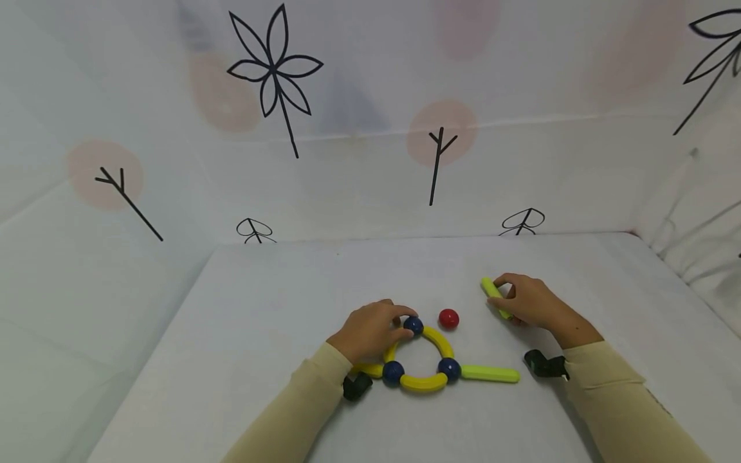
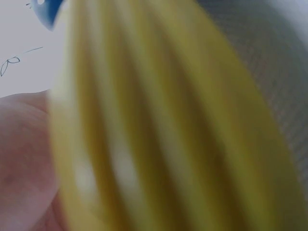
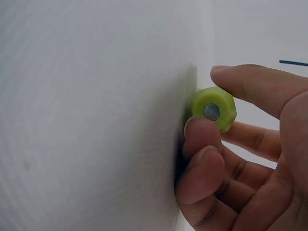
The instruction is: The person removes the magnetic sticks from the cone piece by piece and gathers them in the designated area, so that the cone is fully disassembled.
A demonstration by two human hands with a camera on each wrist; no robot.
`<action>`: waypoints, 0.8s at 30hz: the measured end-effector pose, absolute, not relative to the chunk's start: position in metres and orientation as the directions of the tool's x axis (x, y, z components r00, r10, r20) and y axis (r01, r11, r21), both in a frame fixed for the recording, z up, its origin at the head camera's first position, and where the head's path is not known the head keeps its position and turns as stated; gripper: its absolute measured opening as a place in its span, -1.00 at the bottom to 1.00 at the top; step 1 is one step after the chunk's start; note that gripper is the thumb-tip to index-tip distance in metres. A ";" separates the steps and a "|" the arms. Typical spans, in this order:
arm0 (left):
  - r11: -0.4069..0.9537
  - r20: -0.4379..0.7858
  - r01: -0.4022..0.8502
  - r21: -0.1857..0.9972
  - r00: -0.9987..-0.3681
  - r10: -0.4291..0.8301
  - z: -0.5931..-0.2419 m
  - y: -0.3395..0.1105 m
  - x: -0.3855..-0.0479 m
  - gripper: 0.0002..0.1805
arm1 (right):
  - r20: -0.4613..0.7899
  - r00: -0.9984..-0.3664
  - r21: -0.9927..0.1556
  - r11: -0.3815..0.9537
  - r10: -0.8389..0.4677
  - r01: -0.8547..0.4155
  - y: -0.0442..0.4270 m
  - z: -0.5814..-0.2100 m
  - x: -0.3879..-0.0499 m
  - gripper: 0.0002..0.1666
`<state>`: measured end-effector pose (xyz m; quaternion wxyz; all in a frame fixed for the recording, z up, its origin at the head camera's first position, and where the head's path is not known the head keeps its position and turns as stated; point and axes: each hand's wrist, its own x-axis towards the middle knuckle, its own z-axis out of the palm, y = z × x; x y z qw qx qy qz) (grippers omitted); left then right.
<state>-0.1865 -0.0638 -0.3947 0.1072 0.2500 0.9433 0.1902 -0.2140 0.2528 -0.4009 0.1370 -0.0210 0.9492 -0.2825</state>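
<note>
Right hand (image 1: 535, 302): narrow grip, thumb and fingers pinching a light-green rod (image 1: 496, 299); the rod's near end, seen from the right wrist, bears a round metallic disc (image 3: 211, 112).

Left hand (image 1: 373, 329): narrow grip, index finger and thumb on either side of the top blue ball (image 1: 413, 326), which is part of a ring.

Ring, nearer the wearer than the left grip: right yellow curve (image 1: 441, 341), running down from the gripped ball; right blue ball (image 1: 449, 369); bottom yellow curve (image 1: 424, 384); left blue ball (image 1: 393, 373); left yellow curve, partly hidden by the left hand. A further yellow piece (image 1: 367, 370) extends leftward from the left blue ball, below the left hand.

Second green rod (image 1: 490, 373): joined to the right blue ball, nearer the wearer than the right grip.

Red ball (image 1: 448, 319): loose, between both grips, just beside the ring.

Obstruction: a blurred, ribbed yellow surface (image 2: 159, 125) fills most of the left wrist view.
</note>
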 end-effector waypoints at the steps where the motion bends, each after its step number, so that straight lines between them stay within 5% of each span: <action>1: 0.801 -0.106 0.432 0.413 -0.851 0.514 -0.395 -0.064 -0.187 -0.58 | -0.247 -0.962 -0.541 0.840 -0.115 0.038 0.253 -0.401 -0.214 -0.36; 8: 0.799 -0.110 0.432 0.418 -0.849 0.517 -0.394 -0.065 -0.186 -0.58 | -0.200 -0.977 -0.523 0.851 -0.078 0.039 0.251 -0.400 -0.214 -0.39; 13: 0.810 -0.133 0.411 0.419 -0.854 0.503 -0.394 -0.066 -0.184 -0.58 | -0.038 -0.998 -0.516 0.856 -0.052 -0.025 0.238 -0.384 -0.206 -0.50; 18: 0.808 -0.126 0.410 0.422 -0.857 0.500 -0.396 -0.068 -0.185 -0.59 | 0.089 -0.979 -0.509 0.837 -0.181 -0.201 0.211 -0.362 -0.187 -0.64; 24: 0.802 -0.128 0.421 0.423 -0.849 0.513 -0.394 -0.064 -0.188 -0.58 | 0.027 -0.933 -0.437 0.835 -0.360 -0.335 0.193 -0.356 -0.158 -0.72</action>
